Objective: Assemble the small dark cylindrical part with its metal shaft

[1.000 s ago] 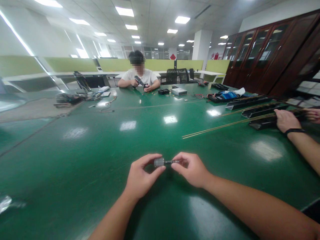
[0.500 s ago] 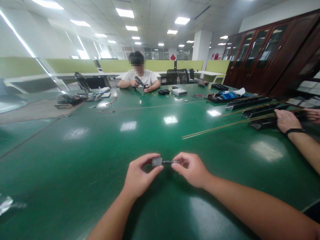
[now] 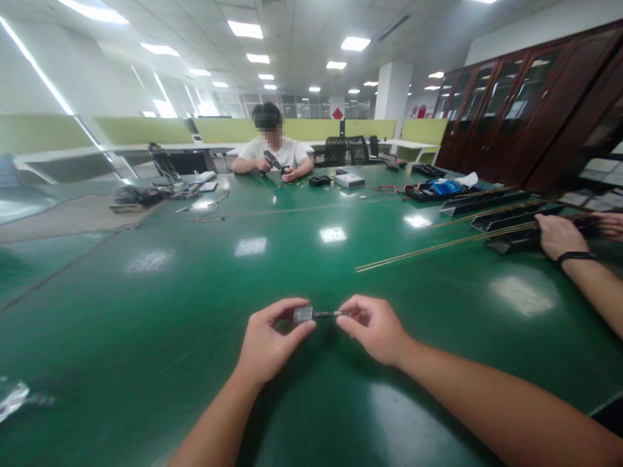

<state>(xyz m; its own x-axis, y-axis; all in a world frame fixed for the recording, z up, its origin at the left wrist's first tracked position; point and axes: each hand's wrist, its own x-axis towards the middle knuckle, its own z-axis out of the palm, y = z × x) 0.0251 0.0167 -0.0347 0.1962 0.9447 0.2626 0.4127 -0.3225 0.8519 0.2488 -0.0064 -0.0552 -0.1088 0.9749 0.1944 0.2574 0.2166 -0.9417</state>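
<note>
A short grey cylinder with a thin dark shaft [image 3: 304, 315] is held level just above the green table [image 3: 195, 337]; its exact kind is too small to make out. My left hand [image 3: 267, 344] grips the cylinder end between thumb and fingers. At the shaft's far end, my right hand [image 3: 372, 327] pinches the tip, which the fingers partly hide. The dark shaft shows in the gap between my two hands.
Thin brass-coloured rods [image 3: 403, 257] rest on black metal channels [image 3: 503, 243] at right, beside a co-worker's hand [image 3: 559, 237]. Across the table a person [image 3: 272, 152] holds a power drill [image 3: 272, 159]. Clear plastic [image 3: 13, 399] lies at left; a tool tray [image 3: 435, 190] stands far right.
Both hands keep their hold on the cylinder and shaft. My left hand has shifted very slightly left, and a little more of the shaft's right end seems to show.
</note>
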